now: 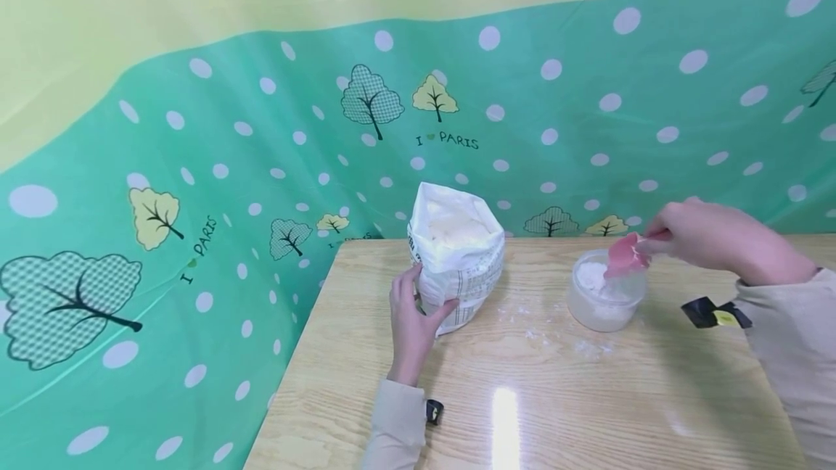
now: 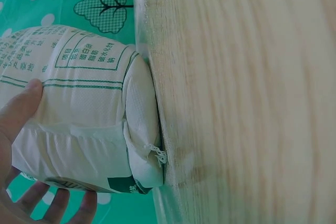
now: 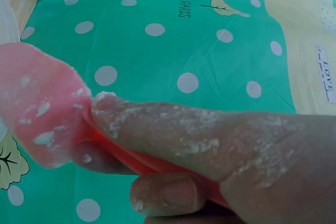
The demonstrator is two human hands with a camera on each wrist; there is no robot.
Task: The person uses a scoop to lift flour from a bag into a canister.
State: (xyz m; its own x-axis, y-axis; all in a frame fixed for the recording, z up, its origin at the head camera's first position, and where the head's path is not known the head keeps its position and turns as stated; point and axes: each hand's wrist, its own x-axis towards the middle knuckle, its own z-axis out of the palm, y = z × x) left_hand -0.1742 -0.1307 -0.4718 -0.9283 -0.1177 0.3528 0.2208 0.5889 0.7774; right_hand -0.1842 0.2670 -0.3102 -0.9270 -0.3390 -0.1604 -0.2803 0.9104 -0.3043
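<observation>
From my remote station, I see the left hand (image 1: 413, 314) gripping the lower part of a white bag (image 1: 466, 281), its thumb against the printed face and its fingers set apart along another side. The bag stands open-topped at the back of the wooden table (image 1: 366, 296), with pale powder inside. On my right, the right hand (image 1: 712, 238) pinches the handle of a pink scoop (image 1: 625, 254) between thumb and fingers, the thumb dusted white in my right wrist view. The scoop tilts over a clear round container (image 1: 604, 318), which holds white powder (image 1: 591, 275) and sits well apart from the bag; whether scoop and rim touch, I can't tell. Between bag and container I make out white smudges (image 1: 538, 337) on the wood. A green dotted cloth (image 1: 261, 165) hangs behind
</observation>
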